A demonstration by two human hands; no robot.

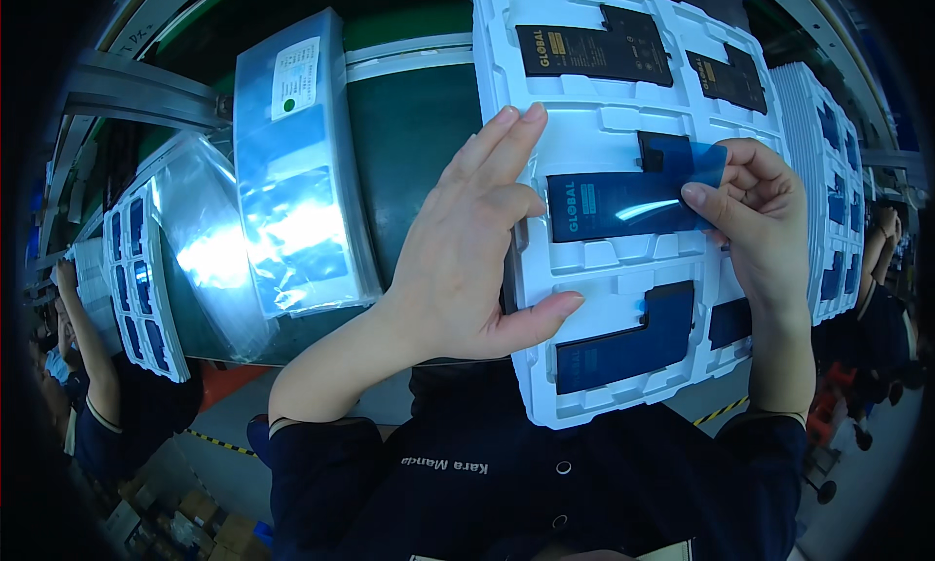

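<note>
A factory workshop, bowed at the edges by the wide lens, surrounds a dark green work surface (385,162). Below lie a grey floor, yellow-and-black floor tape (219,444) and cardboard boxes (234,537). Co-workers in dark shirts stand at the far left (127,415) and far right (881,317).

At center right, a white molded plastic tray (594,120) holds flat, L-shaped battery packs in separate compartments. The upper left pack (594,53) and upper right pack (729,79) are black with gold printing; the lower left pack (628,342) looks bluish.

The middle battery pack (623,205) is in the tray's second row, left column, under a glossy, see-through blue film (709,157) that extends past its right end. The wearer's right hand (750,196) pinches the film's right end, thumb on top and fingers behind; whether it also grips the pack, I cannot tell.

The left hand (467,240) reaches over the tray's left edge, holding nothing, thumb well apart from the fingers. Contact with the tray is unclear.

Left of that hand lies a bundle of clear plastic sheets (292,191) with a white label, beside loose clear plastic (200,240) and another filled tray (178,368). More white trays (804,123) stand stacked at right.
</note>
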